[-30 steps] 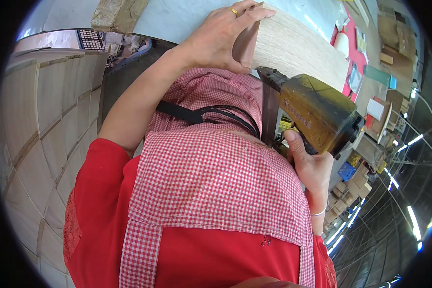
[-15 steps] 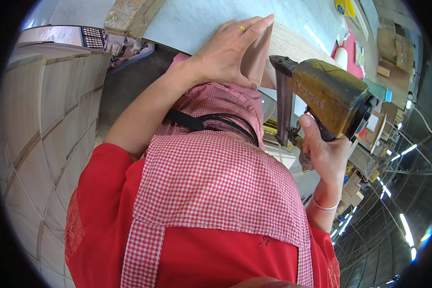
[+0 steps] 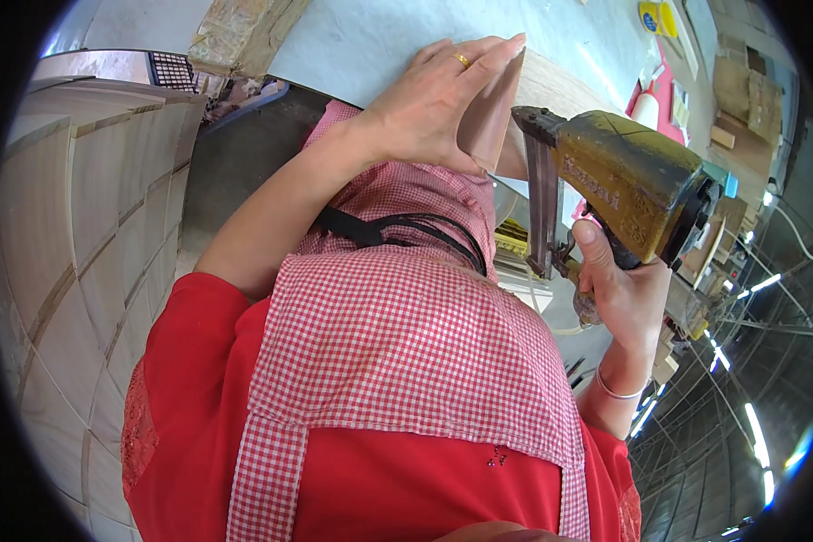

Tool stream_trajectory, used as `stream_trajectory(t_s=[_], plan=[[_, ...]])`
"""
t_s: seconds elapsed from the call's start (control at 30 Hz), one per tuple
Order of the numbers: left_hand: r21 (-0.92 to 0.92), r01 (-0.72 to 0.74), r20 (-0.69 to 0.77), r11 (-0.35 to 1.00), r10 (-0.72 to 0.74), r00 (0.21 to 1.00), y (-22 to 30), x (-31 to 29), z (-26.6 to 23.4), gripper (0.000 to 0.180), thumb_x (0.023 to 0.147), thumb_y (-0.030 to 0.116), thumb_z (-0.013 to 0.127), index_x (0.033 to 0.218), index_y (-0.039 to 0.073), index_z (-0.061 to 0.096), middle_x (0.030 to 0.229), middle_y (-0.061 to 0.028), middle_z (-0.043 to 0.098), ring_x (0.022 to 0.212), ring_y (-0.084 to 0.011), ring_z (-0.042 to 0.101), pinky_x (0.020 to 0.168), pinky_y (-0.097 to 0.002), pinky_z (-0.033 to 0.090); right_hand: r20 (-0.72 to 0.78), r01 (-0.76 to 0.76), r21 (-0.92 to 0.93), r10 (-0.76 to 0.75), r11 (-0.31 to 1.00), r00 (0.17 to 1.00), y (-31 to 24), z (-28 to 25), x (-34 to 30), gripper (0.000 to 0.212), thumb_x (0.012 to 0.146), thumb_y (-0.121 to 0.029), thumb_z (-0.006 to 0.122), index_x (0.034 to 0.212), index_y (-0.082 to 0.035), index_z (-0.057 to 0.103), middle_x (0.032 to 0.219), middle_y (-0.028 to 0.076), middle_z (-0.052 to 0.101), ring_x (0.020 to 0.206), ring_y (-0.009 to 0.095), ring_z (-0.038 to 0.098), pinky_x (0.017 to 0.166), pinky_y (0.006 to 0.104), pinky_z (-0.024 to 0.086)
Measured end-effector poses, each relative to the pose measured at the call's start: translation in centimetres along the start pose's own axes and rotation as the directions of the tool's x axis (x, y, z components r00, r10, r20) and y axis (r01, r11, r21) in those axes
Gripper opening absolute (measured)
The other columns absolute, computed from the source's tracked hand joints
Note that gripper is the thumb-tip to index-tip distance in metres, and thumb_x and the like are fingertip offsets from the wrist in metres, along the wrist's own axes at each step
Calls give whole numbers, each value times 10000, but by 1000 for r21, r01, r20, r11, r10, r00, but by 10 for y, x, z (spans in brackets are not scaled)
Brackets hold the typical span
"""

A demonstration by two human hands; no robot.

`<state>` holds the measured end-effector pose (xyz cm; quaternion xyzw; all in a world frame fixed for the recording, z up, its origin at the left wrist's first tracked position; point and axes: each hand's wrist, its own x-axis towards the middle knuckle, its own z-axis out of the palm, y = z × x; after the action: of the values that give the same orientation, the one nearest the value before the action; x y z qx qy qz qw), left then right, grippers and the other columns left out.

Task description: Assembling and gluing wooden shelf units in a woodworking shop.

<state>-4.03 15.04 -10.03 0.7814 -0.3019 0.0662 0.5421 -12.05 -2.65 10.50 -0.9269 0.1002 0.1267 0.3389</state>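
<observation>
My left hand (image 3: 429, 107), with a ring on one finger, is closed around the edge of a brown wooden board (image 3: 494, 126) standing on edge at the front of the table. Its thumb is at the board's near end and its fingertips reach the far top corner. A paler wooden piece (image 3: 551, 86) lies just beyond that board. My right hand (image 3: 628, 294) grips the handle of a worn yellow-brown nail gun (image 3: 632, 176). The gun's dark nose points left at the boards, with a small gap between. A long dark magazine (image 3: 542, 203) hangs below the nose.
The light table (image 3: 379, 45) carries a taped carton (image 3: 244, 36) at its far left. A white bottle (image 3: 645, 110) and a yellow tub (image 3: 657, 18) stand at the right. Stacked wooden panels (image 3: 90, 235) rise on my left. A blue-rimmed bin (image 3: 244, 104) sits below the table.
Both hands, the board and the nail gun have shifted slightly right and down in the view. My grip on each thing looks the same.
</observation>
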Motion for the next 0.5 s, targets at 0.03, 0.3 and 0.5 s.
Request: stream_trajectory(t_s=[0.03, 0.3, 0.5], plan=[[-4, -2, -2, 1000, 2, 1000, 0, 0, 0, 1349, 470, 327, 918, 1539, 133, 118, 1467, -173, 360, 1332, -360, 378, 1141, -479, 283, -4, 27, 8, -27, 1000, 1000, 1, 0, 1, 336, 867, -242, 754, 1041, 22, 641, 747, 17, 624, 491, 57, 495, 421, 211, 377], [-10, 5, 5, 1000, -5, 1000, 0, 0, -1, 1345, 472, 342, 916, 1538, 130, 124, 1471, -172, 356, 1332, -362, 378, 1144, -483, 277, -11, -17, -13, 17, 1000, 1000, -4, 0, 0, 317, 868, -236, 753, 1021, 22, 649, 739, 22, 622, 491, 57, 493, 416, 213, 376], [20, 13, -5, 1000, -13, 1000, -1, -5, -2, 1357, 480, 379, 923, 1529, 70, 119, 1501, -187, 309, 1375, -362, 328, 1159, -467, 260, -13, -53, -23, 52, 998, 999, -9, -3, 4, 307, 861, -244, 760, 984, 19, 661, 716, 13, 613, 495, 56, 494, 417, 214, 377]])
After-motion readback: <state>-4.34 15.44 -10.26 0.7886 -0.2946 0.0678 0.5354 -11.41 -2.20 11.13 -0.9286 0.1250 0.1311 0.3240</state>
